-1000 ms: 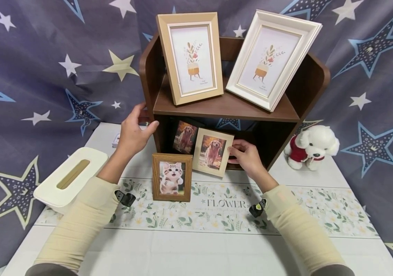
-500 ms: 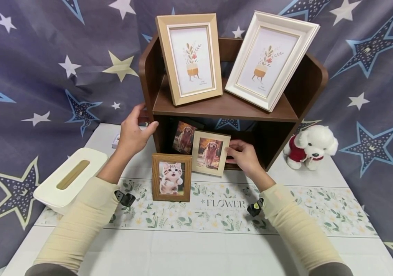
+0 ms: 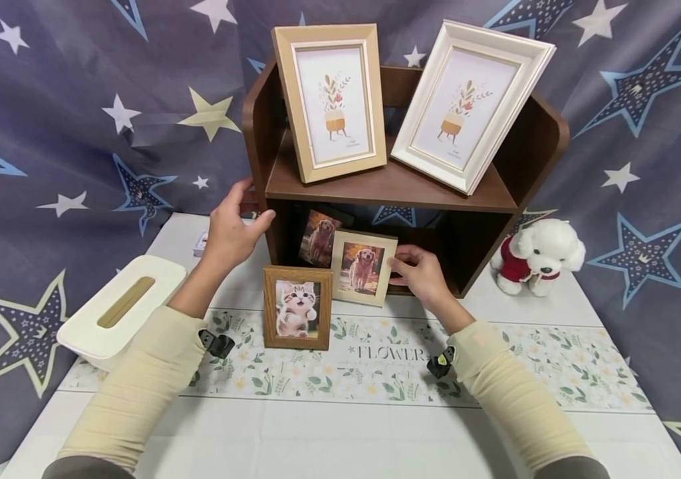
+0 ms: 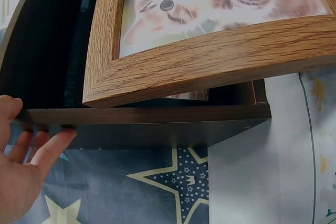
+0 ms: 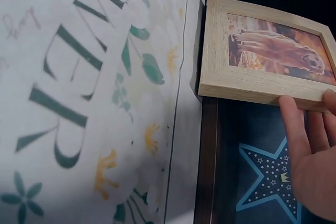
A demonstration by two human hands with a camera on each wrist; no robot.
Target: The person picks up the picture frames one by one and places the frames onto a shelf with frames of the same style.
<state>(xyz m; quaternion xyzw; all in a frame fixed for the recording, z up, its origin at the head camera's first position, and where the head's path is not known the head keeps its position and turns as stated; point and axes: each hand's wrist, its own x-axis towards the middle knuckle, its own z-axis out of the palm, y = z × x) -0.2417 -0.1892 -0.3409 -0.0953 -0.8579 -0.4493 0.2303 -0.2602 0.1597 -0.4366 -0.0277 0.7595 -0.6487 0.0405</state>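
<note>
My left hand (image 3: 233, 229) holds the left side panel of a dark brown two-tier shelf (image 3: 388, 189), thumb on one face and fingers on the other, as the left wrist view shows. My right hand (image 3: 421, 276) pinches the right edge of a pale wood picture frame (image 5: 236, 81) with a golden dog photo. That frame stands tilted at the front of the lower compartment. Just left of it, and lower in the view, is a brown wood picture frame (image 3: 297, 309) with a kitten photo. Behind both, another dog picture (image 3: 318, 238) stands inside; its border is mostly hidden.
A tan frame (image 3: 337, 100) and a white frame (image 3: 475, 103) with plant prints lean on the upper shelf. At left sits a cream tissue box (image 3: 122, 313), at right a white plush dog (image 3: 546, 256). A flowered runner (image 3: 376, 379) crosses the table.
My right hand has shifted a little left with the pale dog-photo frame, which now sits closer to the kitten frame and more upright. My left hand stays on the shelf's side.
</note>
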